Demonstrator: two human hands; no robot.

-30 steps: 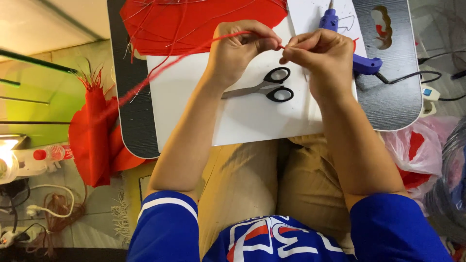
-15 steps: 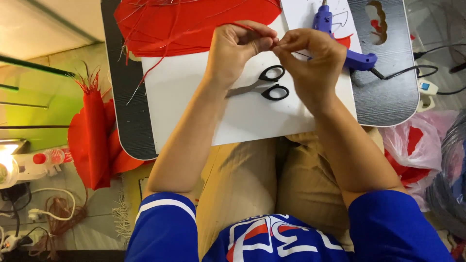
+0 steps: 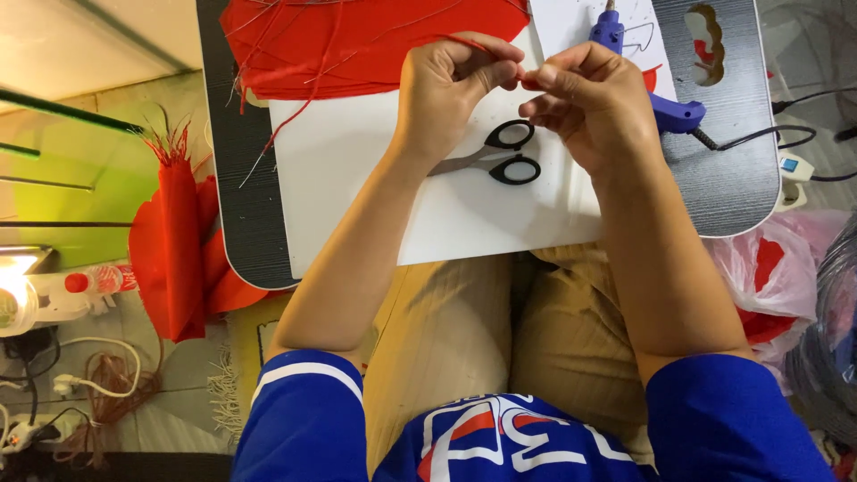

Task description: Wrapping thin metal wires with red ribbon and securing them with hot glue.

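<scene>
Over a dark lap desk (image 3: 732, 192) resting across our knees, we pinch a thin red thread (image 3: 308, 107) between both hands. Our left hand (image 3: 451, 89) is curled narrow, thumb and forefinger pressed on the thread's end, and our right hand (image 3: 594, 103) meets it fingertip to fingertip, closed on the same short stretch. From the pinch the thread arcs away to the left, across a sheet of red fabric (image 3: 357, 40) at the far edge of the desk, then trails down over the white board (image 3: 357, 187) that covers most of the surface. Black-handled scissors (image 3: 500, 156) lie shut on the board just below our hands, blades partly hidden under the left wrist. A blue glue gun (image 3: 665, 107) rests beside the right hand, partly behind it, its dark cord (image 3: 759, 138) running off to the right edge. On the floor to our left stands a folded bundle of red cloth (image 3: 174, 250) with frayed threads at its top, near a small bottle with a red cap (image 3: 94, 281). A plastic bag (image 3: 772, 272) holding red scraps sits on the floor to our right.
</scene>
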